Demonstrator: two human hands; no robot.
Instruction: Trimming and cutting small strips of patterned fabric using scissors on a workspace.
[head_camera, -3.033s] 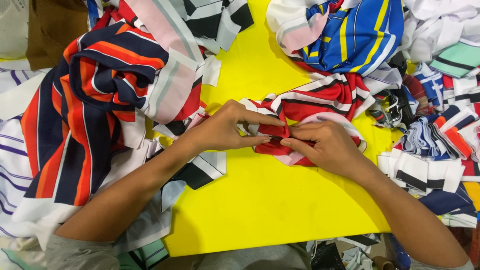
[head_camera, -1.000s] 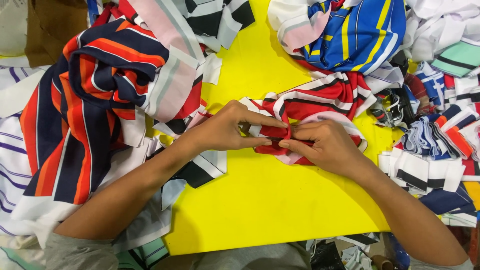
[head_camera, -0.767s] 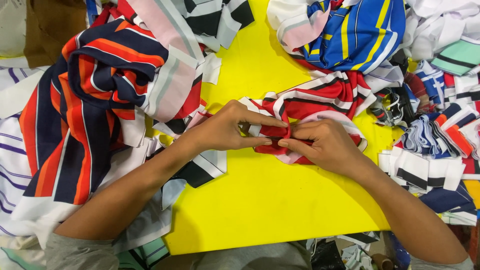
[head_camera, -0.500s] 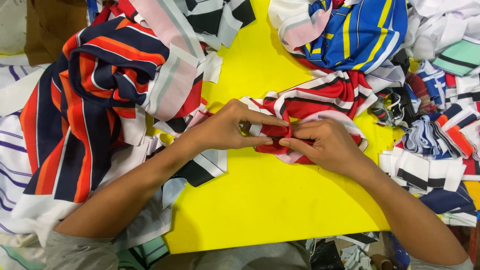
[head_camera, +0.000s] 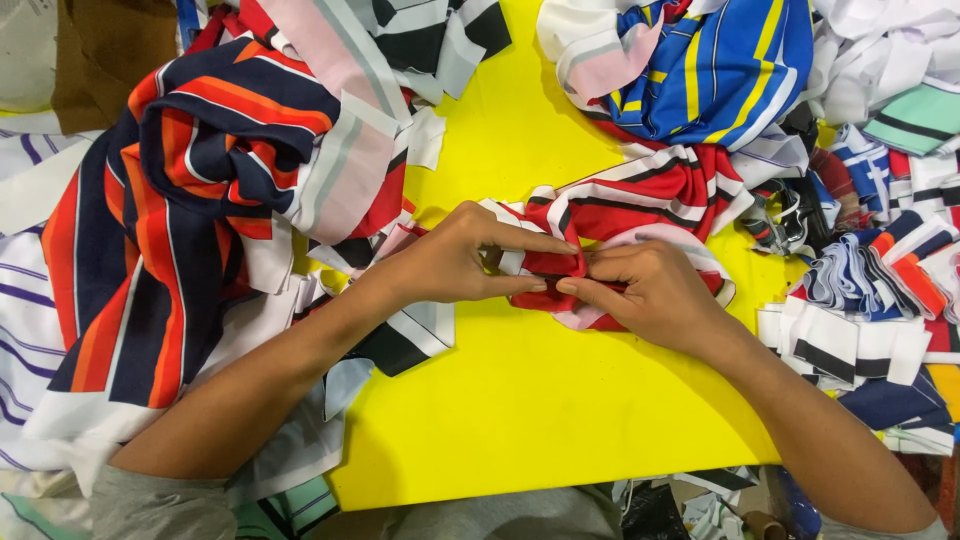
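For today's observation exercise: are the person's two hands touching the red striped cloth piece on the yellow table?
Touching. The head view shows the left hand and right hand both pinching the red striped cloth piece, fingertips pressed into its folded edge, no gap visible.

Both hands (head_camera: 560, 275) pinch red striped cloth (head_camera: 640, 200)
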